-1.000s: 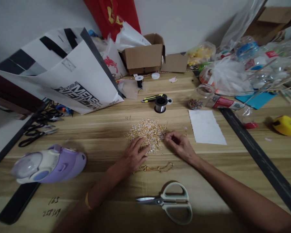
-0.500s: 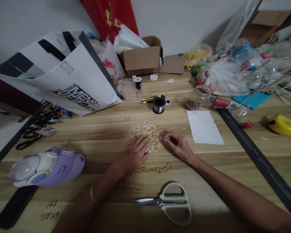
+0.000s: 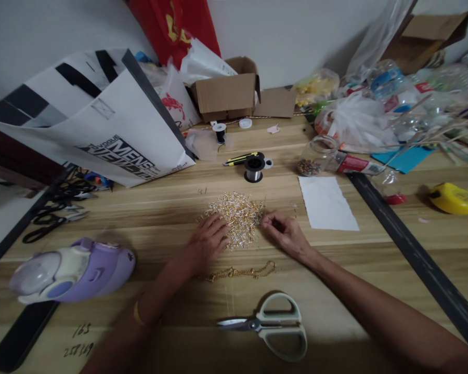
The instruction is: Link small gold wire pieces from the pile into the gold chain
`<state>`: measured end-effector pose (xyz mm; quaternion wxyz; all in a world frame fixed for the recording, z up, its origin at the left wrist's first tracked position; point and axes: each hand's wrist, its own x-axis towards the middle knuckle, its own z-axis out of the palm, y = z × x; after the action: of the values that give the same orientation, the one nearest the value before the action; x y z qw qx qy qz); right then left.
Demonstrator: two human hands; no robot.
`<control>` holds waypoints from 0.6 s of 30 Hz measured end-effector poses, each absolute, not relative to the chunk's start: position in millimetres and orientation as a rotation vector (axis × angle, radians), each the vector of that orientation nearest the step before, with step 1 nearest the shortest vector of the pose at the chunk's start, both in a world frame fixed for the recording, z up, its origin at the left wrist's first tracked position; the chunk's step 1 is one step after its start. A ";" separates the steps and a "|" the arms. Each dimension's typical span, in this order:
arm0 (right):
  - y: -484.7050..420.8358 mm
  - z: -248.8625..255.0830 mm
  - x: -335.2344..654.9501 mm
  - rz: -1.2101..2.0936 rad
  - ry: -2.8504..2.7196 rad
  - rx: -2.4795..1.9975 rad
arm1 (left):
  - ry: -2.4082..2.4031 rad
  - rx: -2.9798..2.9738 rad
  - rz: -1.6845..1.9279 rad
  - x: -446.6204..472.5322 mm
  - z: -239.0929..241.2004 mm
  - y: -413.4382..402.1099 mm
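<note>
A heap of tiny gold and silver pin-like metal pieces (image 3: 237, 218) lies mid-table, their exact kind too small to tell. My left hand (image 3: 209, 240) rests palm down at the heap's left edge, fingers stretched out and holding nothing that shows. At the right edge, my right hand (image 3: 285, 234) is closed in a pinch; whatever sits between its fingertips cannot be made out. Nearer to me, a gold chain (image 3: 253, 271) stretches across the wood. Below it lie scissors with pale handles (image 3: 283, 326), blades pointing left.
Behind the heap are a spool of silvery wire (image 3: 254, 170), a yellow-black utility knife (image 3: 237, 159) and a jar of beads (image 3: 315, 158). White paper (image 3: 327, 203) and a yellow tape measure (image 3: 457, 198) lie right. A purple-white appliance (image 3: 81, 270) and paper bag (image 3: 113, 119) stand left.
My left hand has drawn back leftward from the top of the heap to its left edge, uncovering more pieces. The right hand stays nearly where it was, still pinched.
</note>
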<state>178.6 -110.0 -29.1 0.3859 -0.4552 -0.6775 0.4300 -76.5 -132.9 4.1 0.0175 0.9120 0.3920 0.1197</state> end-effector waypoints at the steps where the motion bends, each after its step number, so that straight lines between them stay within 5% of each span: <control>1: -109.9 -29.4 178.7 1.094 -1.730 -1.163 | 1.220 2.824 0.382 -75.7 5.7 -131.7; 18: -109.6 -29.6 178.7 1.115 -1.686 -1.180 | 1.169 2.831 0.302 -49.1 2.9 -124.0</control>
<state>178.7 -109.6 -29.6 0.3899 -0.4641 -0.6634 0.4388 -49.1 -124.0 2.9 0.0321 0.9194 0.3795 0.0981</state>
